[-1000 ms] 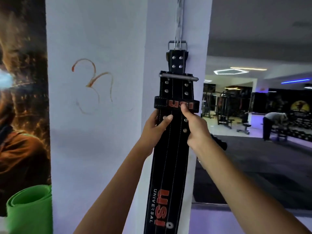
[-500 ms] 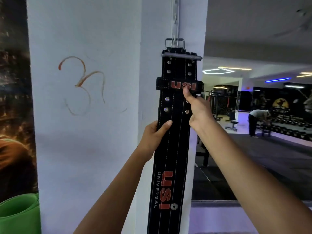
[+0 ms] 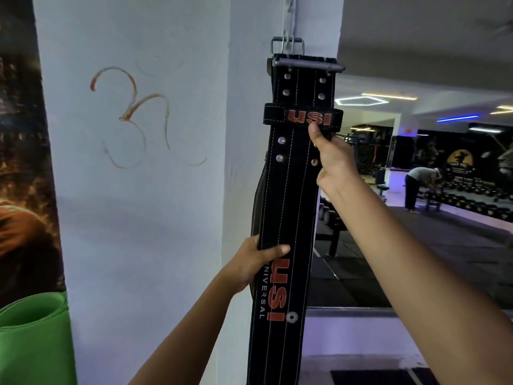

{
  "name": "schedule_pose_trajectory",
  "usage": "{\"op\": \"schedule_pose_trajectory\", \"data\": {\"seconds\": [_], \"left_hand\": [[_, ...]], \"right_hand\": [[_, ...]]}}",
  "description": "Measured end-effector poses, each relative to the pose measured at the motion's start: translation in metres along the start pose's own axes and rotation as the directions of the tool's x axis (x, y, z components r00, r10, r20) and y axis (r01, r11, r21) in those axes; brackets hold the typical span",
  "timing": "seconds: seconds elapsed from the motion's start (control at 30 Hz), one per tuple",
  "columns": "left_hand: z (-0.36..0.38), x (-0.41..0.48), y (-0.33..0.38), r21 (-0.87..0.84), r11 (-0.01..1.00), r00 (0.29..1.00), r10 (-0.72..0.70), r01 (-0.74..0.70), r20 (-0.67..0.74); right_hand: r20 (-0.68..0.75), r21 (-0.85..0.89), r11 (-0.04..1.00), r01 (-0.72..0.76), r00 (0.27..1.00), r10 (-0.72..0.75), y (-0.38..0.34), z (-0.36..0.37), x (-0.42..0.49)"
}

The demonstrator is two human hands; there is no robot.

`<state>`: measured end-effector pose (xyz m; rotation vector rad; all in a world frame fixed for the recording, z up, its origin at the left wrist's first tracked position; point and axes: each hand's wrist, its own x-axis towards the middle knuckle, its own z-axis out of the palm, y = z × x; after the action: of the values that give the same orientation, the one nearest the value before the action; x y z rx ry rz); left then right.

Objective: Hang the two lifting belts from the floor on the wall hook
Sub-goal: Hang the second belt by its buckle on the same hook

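A black lifting belt (image 3: 288, 195) with red USI lettering hangs upright against the white pillar. Its metal buckle bar (image 3: 306, 65) is raised to just below the buckle (image 3: 287, 45) of a second belt, which hangs on the wall hook and chain (image 3: 290, 12) at the top edge. That second belt's edge (image 3: 259, 187) shows behind the front one. My right hand (image 3: 331, 159) grips the front belt's right edge under the USI loop, thumb up. My left hand (image 3: 255, 262) holds its left edge lower down, by the Universal print.
A white pillar (image 3: 144, 218) with an orange painted symbol stands left of the belts. A rolled green mat (image 3: 33, 337) leans at the lower left by a dark poster. To the right is the gym floor with benches, dumbbell racks and a person bending over.
The front belt has been lifted, its buckle bar now level with the hung belt's buckle. My right hand rose with it. My left hand slid down the belt.
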<state>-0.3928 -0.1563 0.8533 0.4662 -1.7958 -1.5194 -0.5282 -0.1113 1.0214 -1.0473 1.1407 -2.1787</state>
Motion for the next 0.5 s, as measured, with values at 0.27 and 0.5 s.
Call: {"op": "schedule_pose_trajectory", "data": {"seconds": [0.27,0.5], "left_hand": [[0.000,-0.005,-0.006,-0.054,0.998,1.000,-0.012,0.012,-0.004],[0.001,-0.034,-0.054,0.028,0.990,0.990,-0.141,0.141,-0.007]], "right_hand": [[-0.008,-0.007,1.000,-0.009,1.000,0.009,-0.008,-0.005,-0.004],[-0.007,-0.012,0.999,-0.042,0.999,0.042,-0.006,-0.010,-0.013]]}}
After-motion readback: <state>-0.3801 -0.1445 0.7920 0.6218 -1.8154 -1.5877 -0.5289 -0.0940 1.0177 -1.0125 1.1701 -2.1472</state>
